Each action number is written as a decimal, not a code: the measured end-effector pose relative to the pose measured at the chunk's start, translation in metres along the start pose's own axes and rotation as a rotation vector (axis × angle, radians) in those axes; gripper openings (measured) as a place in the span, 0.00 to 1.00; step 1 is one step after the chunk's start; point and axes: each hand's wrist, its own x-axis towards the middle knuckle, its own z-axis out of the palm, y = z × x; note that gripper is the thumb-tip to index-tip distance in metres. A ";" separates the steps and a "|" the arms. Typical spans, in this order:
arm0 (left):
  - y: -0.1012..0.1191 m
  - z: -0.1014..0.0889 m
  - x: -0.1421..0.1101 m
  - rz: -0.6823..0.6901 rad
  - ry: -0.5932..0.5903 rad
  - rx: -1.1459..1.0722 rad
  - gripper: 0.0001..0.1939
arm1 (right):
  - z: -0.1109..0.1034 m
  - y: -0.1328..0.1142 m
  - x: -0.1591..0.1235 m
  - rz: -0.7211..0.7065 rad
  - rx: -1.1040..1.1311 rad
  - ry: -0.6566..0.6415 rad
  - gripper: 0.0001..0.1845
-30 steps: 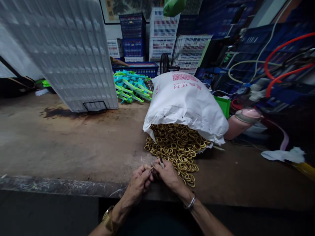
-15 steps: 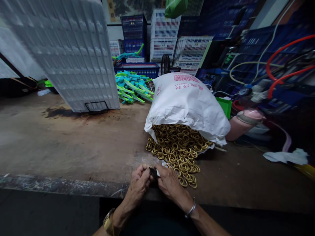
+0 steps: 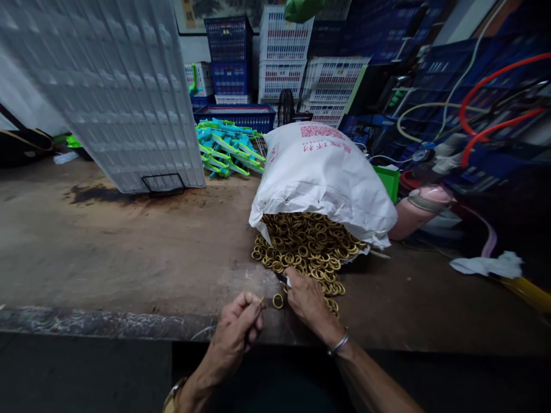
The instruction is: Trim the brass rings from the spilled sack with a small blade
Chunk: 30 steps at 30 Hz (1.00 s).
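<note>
My left hand [image 3: 236, 324] is closed in a pinch on a thin brass-coloured ring [image 3: 262, 299], seen nearly edge-on at the fingertips. My right hand [image 3: 307, 298] is wrapped round a small knife-like tool [image 3: 282, 278]; its dark tip points left and a pale part shows by the thumb, while the rest is hidden in the palm. Between the two hands a single ring [image 3: 278, 301] lies on the table. Beyond the right hand a heap of brass-coloured rings [image 3: 303, 251] spills from the mouth of a white woven sack [image 3: 322, 172].
On the wooden table [image 3: 129, 258] a tall translucent ribbed panel [image 3: 142, 103] stands at the left. A pile of blue and green plastic pieces [image 3: 228, 146] lies behind it. A pink bottle [image 3: 419, 212] leans right of the sack. Stacked crates [image 3: 284, 51] fill the back.
The hands, close together before, have moved apart; the right hand with its tool went forward and right toward the heap. A loose ring now shows between them. The blue-green piece raised at the back shifted left.
</note>
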 end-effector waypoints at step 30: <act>-0.029 0.004 0.021 -0.084 0.092 -0.029 0.18 | 0.001 -0.018 -0.014 0.064 0.640 -0.005 0.03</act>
